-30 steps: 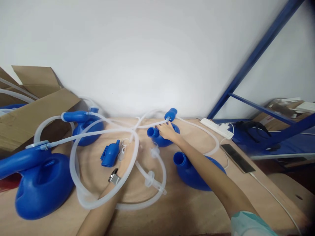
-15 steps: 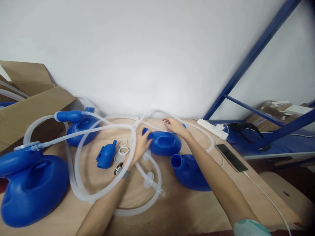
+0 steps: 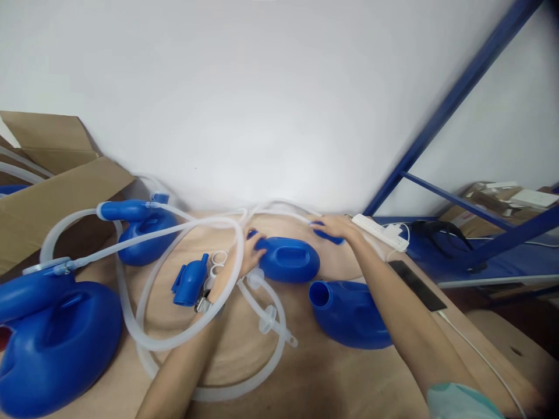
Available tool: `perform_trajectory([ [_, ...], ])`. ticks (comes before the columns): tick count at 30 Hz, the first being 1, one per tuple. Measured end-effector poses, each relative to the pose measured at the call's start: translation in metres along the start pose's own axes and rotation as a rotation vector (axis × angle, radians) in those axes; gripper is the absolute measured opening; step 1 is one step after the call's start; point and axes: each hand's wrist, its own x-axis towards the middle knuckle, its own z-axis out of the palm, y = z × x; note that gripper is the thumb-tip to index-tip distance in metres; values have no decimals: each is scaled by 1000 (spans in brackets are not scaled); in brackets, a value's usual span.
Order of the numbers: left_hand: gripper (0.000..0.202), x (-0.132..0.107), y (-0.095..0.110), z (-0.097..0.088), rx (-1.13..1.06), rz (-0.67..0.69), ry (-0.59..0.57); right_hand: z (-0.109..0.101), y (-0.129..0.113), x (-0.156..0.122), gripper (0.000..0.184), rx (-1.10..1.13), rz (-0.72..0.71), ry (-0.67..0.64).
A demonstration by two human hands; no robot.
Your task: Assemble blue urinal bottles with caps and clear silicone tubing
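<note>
A blue plastic urinal bottle (image 3: 290, 260) with a recessed grip lies on the table in front of me. My left hand (image 3: 250, 251) has its fingers curled around the neck at its left end. Beyond it, near the wall, my right hand (image 3: 334, 226) is closed over a small blue plastic piece (image 3: 328, 234), partly hidden under the fingers. Nearer to me lies a second blue bottle (image 3: 349, 317), its round mouth facing left and its right end behind my right forearm. A clear hose (image 3: 227, 224) loops over my left wrist.
Left of my left hand lie a blue spout fitting (image 3: 191, 282) and white rings (image 3: 218, 257). Blue bottles with hoses attached (image 3: 61, 343) stand at the left, by a cardboard box (image 3: 65, 186). A power strip (image 3: 379, 231) and a phone (image 3: 417, 285) lie at the right.
My right hand has moved to the right and onto the small blue piece, which it now covers. The hose by the wall has shifted. My left hand stays at the bottle's neck.
</note>
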Motion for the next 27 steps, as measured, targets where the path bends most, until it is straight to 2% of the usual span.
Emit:
perform_trajectory([
  [3,31,3,15,-4,-18,21,44,-32,-23,-5,31,21,-41,-82],
  [6,29,4,44,-15,-130,70,155,-50,-71,-20,35,43,-108,-50],
  [9,28,2,70,-30,-354,55,108,-52,-127,-38,42,-42,-196,31],
  [12,38,-2,81,-39,-460,6,52,-45,-165,-52,44,-117,-226,120],
  [15,42,-4,81,-41,-535,-29,23,-37,-179,-57,42,-161,-187,194],
  [19,38,-2,81,-38,-639,-81,-31,-34,-186,-58,46,-210,-133,210],
  [23,41,-1,83,-30,-714,-126,-62,-34,-193,-59,50,-285,-29,164],
  [27,41,-1,84,-20,-819,-213,-73,-34,-194,-60,49,-361,-19,97],
])
